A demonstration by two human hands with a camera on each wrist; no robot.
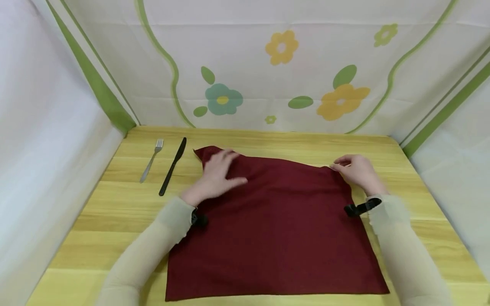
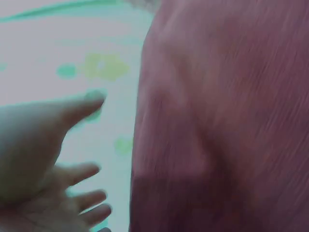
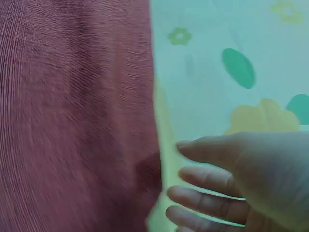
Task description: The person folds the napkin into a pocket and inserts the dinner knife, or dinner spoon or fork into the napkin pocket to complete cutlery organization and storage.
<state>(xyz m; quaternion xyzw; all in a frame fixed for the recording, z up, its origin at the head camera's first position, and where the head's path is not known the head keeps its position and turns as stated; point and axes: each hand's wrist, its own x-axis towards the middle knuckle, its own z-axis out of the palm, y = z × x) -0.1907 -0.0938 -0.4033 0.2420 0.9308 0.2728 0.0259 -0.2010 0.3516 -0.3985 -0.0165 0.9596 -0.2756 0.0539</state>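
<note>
A dark red cloth lies spread on the wooden table, its far left corner raised in a small fold. My left hand is over that far left part, fingers spread, gripping nothing. In the left wrist view, the thumb and fingers of the left hand stand apart beside the cloth. At the far right corner is my right hand, thumb tip at the cloth's edge. The right wrist view shows the right hand with thumb and fingers separated, nothing between them, just beside the cloth.
Left of the cloth lie a metal fork and a black knife on the wooden table. A white curtain with flower prints hangs behind the table, and pale fabric walls stand at both sides.
</note>
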